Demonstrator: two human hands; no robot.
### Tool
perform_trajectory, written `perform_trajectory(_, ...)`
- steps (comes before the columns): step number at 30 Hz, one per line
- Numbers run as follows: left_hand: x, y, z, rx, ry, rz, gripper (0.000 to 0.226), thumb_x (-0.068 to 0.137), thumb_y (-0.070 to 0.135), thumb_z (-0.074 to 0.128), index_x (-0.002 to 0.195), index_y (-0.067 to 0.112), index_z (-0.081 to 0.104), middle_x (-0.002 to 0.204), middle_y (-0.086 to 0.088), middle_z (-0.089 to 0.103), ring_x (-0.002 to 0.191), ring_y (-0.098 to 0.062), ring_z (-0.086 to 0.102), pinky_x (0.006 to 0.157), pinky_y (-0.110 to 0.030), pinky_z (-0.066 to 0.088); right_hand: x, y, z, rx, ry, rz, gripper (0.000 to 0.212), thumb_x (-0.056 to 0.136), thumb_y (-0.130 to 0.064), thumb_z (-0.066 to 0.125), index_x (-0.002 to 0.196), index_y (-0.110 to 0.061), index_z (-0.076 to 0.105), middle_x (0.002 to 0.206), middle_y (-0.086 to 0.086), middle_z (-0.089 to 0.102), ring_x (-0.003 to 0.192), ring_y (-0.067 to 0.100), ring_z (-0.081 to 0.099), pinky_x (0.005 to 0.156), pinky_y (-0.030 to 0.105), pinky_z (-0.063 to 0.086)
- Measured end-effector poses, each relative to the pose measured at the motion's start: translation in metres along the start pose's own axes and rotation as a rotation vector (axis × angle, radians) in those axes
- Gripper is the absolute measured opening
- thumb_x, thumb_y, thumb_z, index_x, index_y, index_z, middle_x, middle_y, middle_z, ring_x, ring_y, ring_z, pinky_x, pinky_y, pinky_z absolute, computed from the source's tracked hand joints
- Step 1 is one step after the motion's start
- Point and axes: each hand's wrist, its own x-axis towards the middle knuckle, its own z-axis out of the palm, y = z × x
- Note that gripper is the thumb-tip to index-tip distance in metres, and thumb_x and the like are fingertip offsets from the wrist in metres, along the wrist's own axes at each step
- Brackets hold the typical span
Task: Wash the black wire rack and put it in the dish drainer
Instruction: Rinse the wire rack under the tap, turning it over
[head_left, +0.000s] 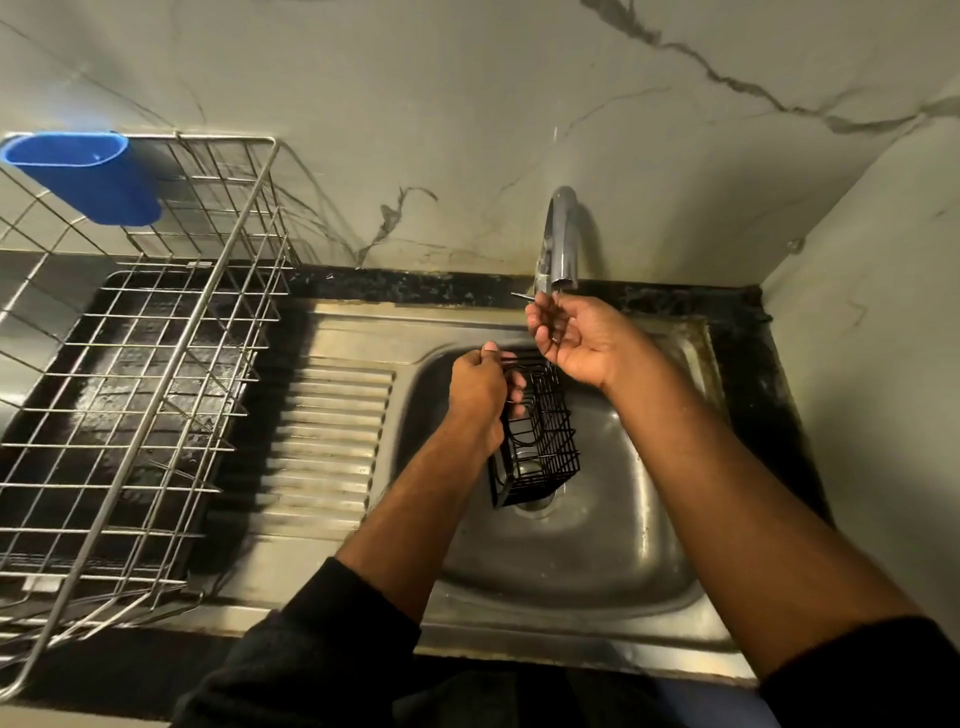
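I hold the black wire rack (540, 436) over the sink (597, 571), left hand (480, 389) clenched on its rim, right hand (576, 338) cupped loosely under the tap (558, 239); it looks light, stiff, slippery wet.

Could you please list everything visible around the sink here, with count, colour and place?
Black wire rack: one, black, held over the sink basin.
Sink: one, steel, centre, ribbed drainboard on its left.
Faucet: one, chrome, at the wall behind the basin.
Dish drainer: one, silver wire, on the counter at left.
Blue cup holder: one, blue, hung on the drainer's far rim.
Wall: pale marble with dark veins.
Left hand: one, gripping the rack's upper end.
Right hand: one, cupped open under the spout.
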Motion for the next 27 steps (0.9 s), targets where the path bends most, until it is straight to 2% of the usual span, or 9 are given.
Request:
perform_trajectory(3, 0.002, 0.001, -0.003, -0.017, 0.028, 0.005, 0.036, 0.111, 0.033, 0.036, 0.096, 0.009, 0.057, 0.06, -0.003, 0.055, 0.042, -0.01, 0.042, 0.037, -0.023, 0.038, -0.001, 0.002, 0.002, -0.105, -0.04, -0.027, 0.028, 0.104, -0.02, 0.043, 0.085, -0.013, 0.062, 0.07, 0.002, 0.062, 0.056, 0.008, 0.057, 0.047, 0.015, 0.043)
perform_trajectory(6, 0.007, 0.002, -0.005, -0.035, 0.042, 0.007, 0.038, 0.111, 0.034, 0.035, 0.101, 0.006, 0.059, 0.061, -0.005, 0.055, 0.04, -0.009, 0.042, 0.037, -0.023, 0.038, -0.018, 0.004, -0.007, -0.828, -0.131, -0.192, 0.025, 0.104, -0.016, 0.046, 0.096, -0.004, 0.067, 0.08, 0.007, 0.069, 0.066, 0.012, 0.065, 0.061, 0.023, 0.054)
perform_trajectory(8, 0.009, 0.002, -0.005, -0.049, 0.063, 0.01, 0.037, 0.111, 0.034, 0.035, 0.103, 0.006, 0.057, 0.062, -0.005, 0.054, 0.041, -0.009, 0.042, 0.037, -0.023, 0.038, -0.028, 0.008, -0.014, -1.348, -0.206, -0.331, 0.019, 0.1, -0.01, 0.053, 0.098, -0.009, 0.072, 0.085, 0.003, 0.074, 0.073, 0.011, 0.071, 0.071, 0.025, 0.059)
perform_trajectory(9, 0.01, 0.003, -0.005, -0.059, 0.066, 0.01, 0.036, 0.111, 0.034, 0.035, 0.103, 0.007, 0.057, 0.062, -0.004, 0.053, 0.042, -0.009, 0.042, 0.037, -0.023, 0.038, -0.032, 0.008, -0.016, -1.459, -0.207, -0.392, 0.017, 0.099, -0.01, 0.056, 0.098, -0.013, 0.073, 0.086, -0.001, 0.075, 0.076, 0.008, 0.072, 0.073, 0.024, 0.059)
perform_trajectory(12, 0.01, 0.005, -0.002, -0.059, 0.056, 0.0, 0.033, 0.111, 0.034, 0.035, 0.104, 0.008, 0.055, 0.059, -0.001, 0.052, 0.04, -0.008, 0.041, 0.037, -0.023, 0.037, -0.041, 0.005, -0.022, -1.231, -0.092, -0.503, 0.016, 0.098, -0.009, 0.056, 0.101, -0.013, 0.072, 0.091, 0.0, 0.074, 0.082, 0.008, 0.072, 0.076, 0.022, 0.059)
perform_trajectory(18, 0.003, 0.007, 0.007, -0.082, -0.01, -0.034, 0.032, 0.111, 0.033, 0.034, 0.101, 0.009, 0.053, 0.061, -0.003, 0.054, 0.039, -0.007, 0.044, 0.038, -0.023, 0.045, -0.023, 0.009, -0.032, -0.82, 0.114, -0.449, 0.02, 0.103, -0.014, 0.049, 0.102, -0.009, 0.069, 0.098, 0.01, 0.073, 0.09, 0.016, 0.072, 0.077, 0.023, 0.059)
perform_trajectory(22, 0.003, 0.004, 0.008, -0.071, -0.032, -0.046, 0.035, 0.112, 0.033, 0.033, 0.102, 0.007, 0.054, 0.057, -0.003, 0.055, 0.04, -0.009, 0.045, 0.039, -0.023, 0.047, -0.003, 0.002, -0.018, 0.039, 0.027, -0.155, 0.033, 0.106, -0.022, 0.042, 0.097, 0.0, 0.065, 0.086, 0.013, 0.073, 0.085, 0.02, 0.072, 0.07, 0.025, 0.061)
perform_trajectory(24, 0.0, 0.002, 0.007, -0.058, -0.036, -0.051, 0.035, 0.112, 0.033, 0.033, 0.101, 0.008, 0.055, 0.057, -0.003, 0.053, 0.039, -0.009, 0.042, 0.039, -0.022, 0.045, 0.0, 0.001, -0.007, 0.089, 0.0, -0.114, 0.033, 0.106, -0.018, 0.04, 0.091, -0.001, 0.065, 0.078, 0.011, 0.072, 0.072, 0.016, 0.071, 0.064, 0.022, 0.059)
perform_trajectory(27, -0.001, 0.0, 0.0, 0.003, -0.008, -0.033, 0.036, 0.111, 0.037, 0.035, 0.097, 0.012, 0.057, 0.058, -0.001, 0.049, 0.039, -0.009, 0.036, 0.039, -0.02, 0.037, -0.002, 0.0, -0.003, -0.163, -0.073, -0.147, 0.029, 0.105, -0.016, 0.043, 0.093, -0.004, 0.067, 0.08, 0.007, 0.072, 0.07, 0.012, 0.071, 0.061, 0.02, 0.057)
